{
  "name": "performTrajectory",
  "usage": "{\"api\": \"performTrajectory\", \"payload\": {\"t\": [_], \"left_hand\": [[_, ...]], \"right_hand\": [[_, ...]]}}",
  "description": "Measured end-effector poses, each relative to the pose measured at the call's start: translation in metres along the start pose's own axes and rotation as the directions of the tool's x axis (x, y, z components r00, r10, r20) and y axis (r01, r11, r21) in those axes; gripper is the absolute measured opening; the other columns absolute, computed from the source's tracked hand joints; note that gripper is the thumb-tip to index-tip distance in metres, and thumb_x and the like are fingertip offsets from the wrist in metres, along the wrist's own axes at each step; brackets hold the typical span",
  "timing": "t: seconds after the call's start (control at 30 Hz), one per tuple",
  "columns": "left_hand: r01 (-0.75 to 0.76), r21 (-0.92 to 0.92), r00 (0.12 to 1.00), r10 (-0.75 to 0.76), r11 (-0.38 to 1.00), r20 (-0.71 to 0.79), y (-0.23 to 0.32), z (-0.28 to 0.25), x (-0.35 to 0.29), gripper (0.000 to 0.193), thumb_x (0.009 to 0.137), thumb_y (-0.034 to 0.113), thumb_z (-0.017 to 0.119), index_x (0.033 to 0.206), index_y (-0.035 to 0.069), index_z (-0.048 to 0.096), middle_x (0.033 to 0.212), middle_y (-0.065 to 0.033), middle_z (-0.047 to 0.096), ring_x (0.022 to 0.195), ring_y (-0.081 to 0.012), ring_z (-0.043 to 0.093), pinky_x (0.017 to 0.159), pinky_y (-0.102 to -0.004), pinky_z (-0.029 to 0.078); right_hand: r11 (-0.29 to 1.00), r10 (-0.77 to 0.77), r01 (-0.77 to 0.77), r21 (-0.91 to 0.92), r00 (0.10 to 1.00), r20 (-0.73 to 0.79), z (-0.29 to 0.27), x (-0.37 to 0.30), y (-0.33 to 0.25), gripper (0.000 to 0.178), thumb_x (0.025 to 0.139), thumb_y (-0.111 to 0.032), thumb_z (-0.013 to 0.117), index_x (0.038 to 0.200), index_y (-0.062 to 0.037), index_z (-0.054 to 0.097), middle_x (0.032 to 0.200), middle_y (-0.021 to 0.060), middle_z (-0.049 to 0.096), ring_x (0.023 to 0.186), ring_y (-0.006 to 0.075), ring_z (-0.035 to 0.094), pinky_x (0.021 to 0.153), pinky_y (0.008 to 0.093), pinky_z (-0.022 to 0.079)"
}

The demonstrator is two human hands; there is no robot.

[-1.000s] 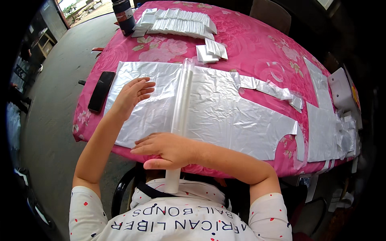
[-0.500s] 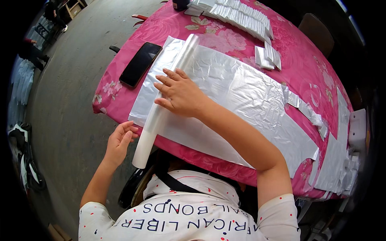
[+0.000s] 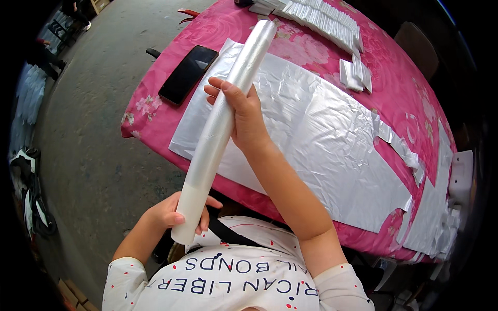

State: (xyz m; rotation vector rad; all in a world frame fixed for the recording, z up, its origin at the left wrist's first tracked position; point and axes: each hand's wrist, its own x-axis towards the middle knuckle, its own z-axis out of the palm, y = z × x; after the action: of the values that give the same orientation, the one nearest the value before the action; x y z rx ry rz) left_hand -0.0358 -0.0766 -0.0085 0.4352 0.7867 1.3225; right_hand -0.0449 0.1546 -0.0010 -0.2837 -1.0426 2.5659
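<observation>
A long roll of clear plastic film [image 3: 220, 124] is raised above the near left of the table, tilted with its far end up and right. My right hand [image 3: 245, 106] grips it around the upper middle, thumb across the top. My left hand [image 3: 179, 215] is wrapped round its lower end, close to my shirt. Beneath the roll lies a wide stack of thin silvery-white plastic sheets or bags [image 3: 321, 140], flat and wrinkled, with curved cut-outs along its right end. A black phone [image 3: 188, 75] lies left of the roll's upper part.
The table wears a pink flowered cloth [image 3: 140, 103]. Folded white packets [image 3: 321, 23] stand in a row at the far side, and a few more [image 3: 355, 75] lie nearer. Plastic strips [image 3: 399, 147] lie at right. A red-handled tool [image 3: 188, 14] is at the far left edge. A person [image 3: 46, 57] is far left.
The roll has been lifted off the plastic sheets. My right hand went from lying flat on it to gripping it, and my left hand has closed round its lower end.
</observation>
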Motion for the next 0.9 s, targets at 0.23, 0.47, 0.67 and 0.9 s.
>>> {"api": "performTrajectory", "payload": {"t": [0.23,0.47,0.67,0.9], "left_hand": [[0.172,0.275,0.936,-0.071,0.946,-0.344,0.010,0.032,0.040,0.071,0.064,0.032,0.073,0.117,-0.007,0.048,0.083,-0.0124,0.062,0.065,-0.0163,0.061,0.060,-0.0299,0.051],[0.189,0.218,0.982,-0.183,0.958,-0.045,-0.001,0.040,0.046,0.074,0.068,0.029,0.071,0.127,-0.002,0.039,0.093,-0.0114,0.057,0.077,-0.0167,0.060,0.070,-0.0308,0.050],[0.137,0.557,0.877,0.161,0.819,-0.453,-0.020,0.043,0.068,0.060,0.083,0.041,0.058,0.125,0.001,0.039,0.096,-0.0084,0.055,0.080,-0.0135,0.057,0.065,-0.0276,0.050],[0.363,0.329,0.895,-0.228,0.872,-0.384,-0.027,0.035,0.045,0.047,0.084,0.042,0.059,0.108,0.003,0.050,0.077,-0.0051,0.056,0.065,-0.0108,0.056,0.056,-0.0257,0.048]], "right_hand": [[0.996,-0.079,0.068,-0.060,0.977,-0.199,-0.021,-0.031,-0.050,0.057,0.078,-0.019,0.065,0.121,-0.0004,0.033,0.089,0.0090,0.054,0.078,0.0144,0.057,0.070,0.0299,0.052],[0.984,-0.160,0.174,0.046,0.962,-0.220,-0.034,-0.066,-0.065,0.060,0.078,-0.016,0.066,0.124,0.0004,0.031,0.088,0.0085,0.053,0.077,0.0149,0.057,0.069,0.0285,0.051],[0.967,-0.226,0.174,-0.188,0.924,-0.310,-0.048,-0.087,-0.038,0.058,0.078,-0.017,0.068,0.121,0.0021,0.035,0.091,0.0087,0.053,0.078,0.0166,0.058,0.070,0.0301,0.050],[0.947,-0.250,0.120,-0.299,0.860,-0.445,-0.142,-0.079,-0.098,0.057,0.081,-0.024,0.068,0.123,0.0005,0.037,0.105,0.0088,0.054,0.092,0.0147,0.054,0.081,0.0289,0.044]]}}
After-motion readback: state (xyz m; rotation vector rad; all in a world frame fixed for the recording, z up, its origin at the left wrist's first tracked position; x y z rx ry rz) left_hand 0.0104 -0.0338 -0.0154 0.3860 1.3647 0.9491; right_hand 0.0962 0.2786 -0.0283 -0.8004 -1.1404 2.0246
